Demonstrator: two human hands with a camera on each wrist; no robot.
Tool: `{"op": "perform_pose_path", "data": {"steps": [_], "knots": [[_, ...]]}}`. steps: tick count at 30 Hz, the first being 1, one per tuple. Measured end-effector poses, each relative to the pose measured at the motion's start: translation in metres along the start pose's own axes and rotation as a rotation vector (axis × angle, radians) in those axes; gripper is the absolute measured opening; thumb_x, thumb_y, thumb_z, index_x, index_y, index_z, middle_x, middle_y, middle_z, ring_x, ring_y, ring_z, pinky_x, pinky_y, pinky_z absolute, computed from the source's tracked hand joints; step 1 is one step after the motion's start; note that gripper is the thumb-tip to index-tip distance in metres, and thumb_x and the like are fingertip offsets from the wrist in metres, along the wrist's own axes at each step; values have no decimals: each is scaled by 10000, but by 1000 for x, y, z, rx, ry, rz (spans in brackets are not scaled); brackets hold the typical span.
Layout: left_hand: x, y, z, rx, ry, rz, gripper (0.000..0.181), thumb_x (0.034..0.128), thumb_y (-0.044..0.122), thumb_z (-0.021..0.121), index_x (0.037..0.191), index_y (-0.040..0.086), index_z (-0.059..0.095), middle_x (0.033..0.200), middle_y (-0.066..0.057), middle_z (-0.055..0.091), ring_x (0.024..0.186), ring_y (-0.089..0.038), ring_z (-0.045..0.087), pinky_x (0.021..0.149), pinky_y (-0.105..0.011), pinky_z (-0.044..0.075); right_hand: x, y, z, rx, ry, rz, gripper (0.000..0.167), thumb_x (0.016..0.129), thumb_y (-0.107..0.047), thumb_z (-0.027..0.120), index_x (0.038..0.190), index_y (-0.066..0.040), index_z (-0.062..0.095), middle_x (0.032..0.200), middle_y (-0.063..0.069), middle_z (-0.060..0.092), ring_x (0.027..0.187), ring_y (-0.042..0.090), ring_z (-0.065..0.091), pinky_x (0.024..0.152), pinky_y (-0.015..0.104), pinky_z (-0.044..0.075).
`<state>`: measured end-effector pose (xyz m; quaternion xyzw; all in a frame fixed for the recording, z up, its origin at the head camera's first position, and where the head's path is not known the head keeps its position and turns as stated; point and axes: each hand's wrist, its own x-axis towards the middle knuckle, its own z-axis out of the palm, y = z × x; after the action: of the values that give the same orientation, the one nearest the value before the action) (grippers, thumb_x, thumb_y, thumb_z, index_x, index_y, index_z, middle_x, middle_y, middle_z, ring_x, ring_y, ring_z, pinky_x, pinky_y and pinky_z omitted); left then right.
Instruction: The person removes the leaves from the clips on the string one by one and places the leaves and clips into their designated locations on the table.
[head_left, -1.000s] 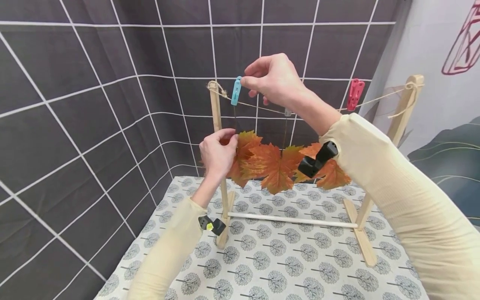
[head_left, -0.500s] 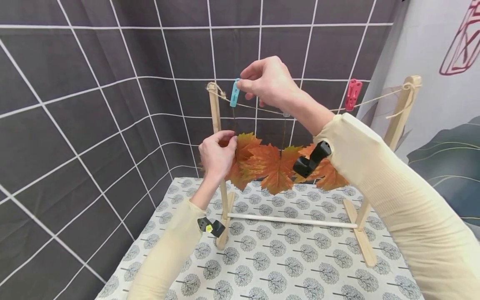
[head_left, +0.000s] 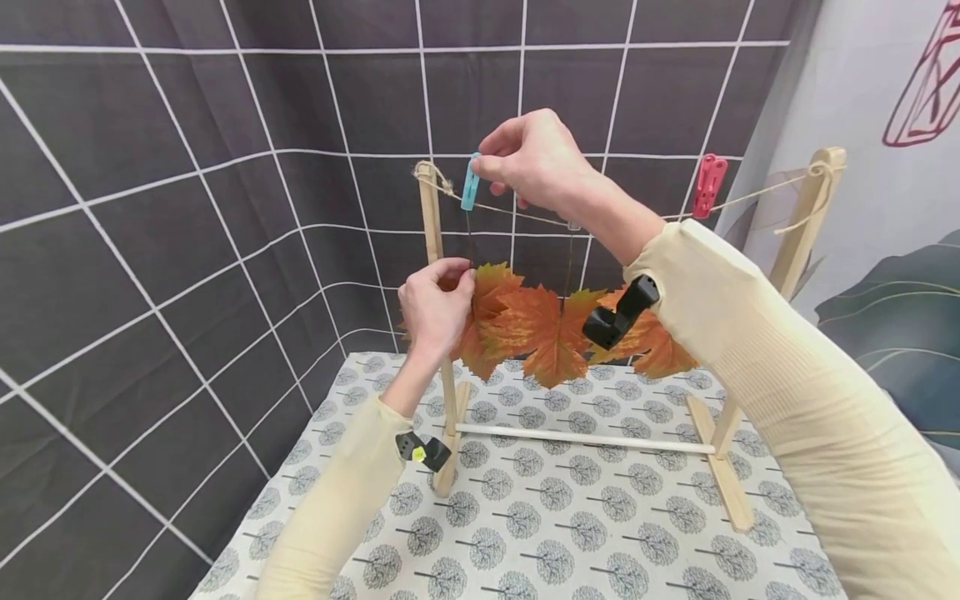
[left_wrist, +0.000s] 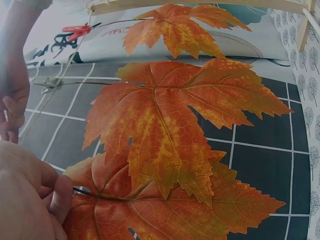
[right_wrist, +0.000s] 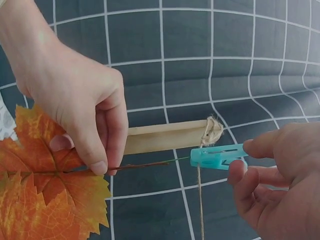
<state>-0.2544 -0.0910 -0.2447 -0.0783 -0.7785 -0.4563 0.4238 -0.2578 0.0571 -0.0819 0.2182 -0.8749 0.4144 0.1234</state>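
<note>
My left hand (head_left: pixel 437 304) pinches the stem of the leftmost orange maple leaf (right_wrist: pixel 40 140), just above the blade. My right hand (head_left: pixel 536 162) pinches the handle end of a light blue clothespin (head_left: pixel 470 185). That clothespin sits at the twine (right_wrist: pixel 201 210) near the left post, and the leaf's stem (right_wrist: pixel 145 165) runs up to its nose. Two more leaves hang to the right: a middle leaf (left_wrist: pixel 155 120) overlapping the first, from a clear clip (left_wrist: pixel 49 84), and another leaf (left_wrist: pixel 172 30) by a red clothespin (head_left: pixel 708 185). My right forearm partly covers the twine.
A wooden stand carries the twine between its left post (head_left: pixel 431 217) and right post (head_left: pixel 810 225), with a white rod (head_left: pixel 585 437) low between them. It stands on a tree-print tablecloth (head_left: pixel 555 533). A dark gridded curtain (head_left: pixel 360 92) hangs behind.
My right hand and wrist have shifted slightly left, still holding the blue clothespin. The left hand stays at the leaf's stem.
</note>
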Motion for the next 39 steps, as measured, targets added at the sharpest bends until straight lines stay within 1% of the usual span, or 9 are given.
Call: {"op": "perform_pose_path", "data": {"steps": [10, 17, 24, 29, 34, 39], "knots": [[1, 0, 1, -6, 2, 3, 78, 853, 95, 743, 903, 73, 799, 773, -34, 732, 719, -194, 671, 691, -386, 481, 1, 0, 0, 42, -27, -14, 312, 966, -217, 660, 1227, -47, 666, 996, 91, 682, 811, 160, 633, 595, 264, 489], [1, 0, -1, -13, -9, -6, 82, 855, 90, 737, 905, 79, 801, 776, -36, 731, 727, -191, 671, 685, -376, 480, 3, 1, 2, 60, -44, -17, 331, 978, -194, 641, 1270, -39, 643, 1058, 79, 680, 837, 161, 636, 580, 237, 453], [1, -1, 0, -15, -17, 3, 91, 861, 98, 730, 912, 74, 802, 776, -35, 732, 722, -187, 672, 690, -369, 476, 4, 1, 3, 48, -30, -28, 303, 975, -188, 640, 1238, -41, 666, 982, 80, 668, 817, 167, 606, 601, 235, 448], [2, -1, 0, -27, -19, 3, 93, 858, 90, 730, 913, 66, 801, 772, -37, 731, 715, -182, 671, 680, -357, 475, 3, 1, 3, 47, -21, -29, 295, 971, -195, 648, 1222, -44, 682, 967, 73, 671, 825, 161, 607, 620, 240, 455], [2, -1, -1, -34, -19, -1, 93, 857, 93, 733, 914, 67, 802, 774, -38, 731, 714, -185, 668, 697, -355, 473, 2, 1, 4, 35, -8, -35, 285, 973, -205, 650, 1204, -44, 695, 930, 80, 663, 789, 159, 586, 638, 239, 457], [1, 0, -1, -34, -23, -1, 94, 856, 94, 732, 915, 68, 801, 779, -39, 734, 711, -184, 669, 699, -357, 475, 2, 1, 4, 25, 2, -31, 278, 975, -207, 645, 1192, -43, 704, 913, 74, 654, 755, 148, 566, 627, 231, 448]]}}
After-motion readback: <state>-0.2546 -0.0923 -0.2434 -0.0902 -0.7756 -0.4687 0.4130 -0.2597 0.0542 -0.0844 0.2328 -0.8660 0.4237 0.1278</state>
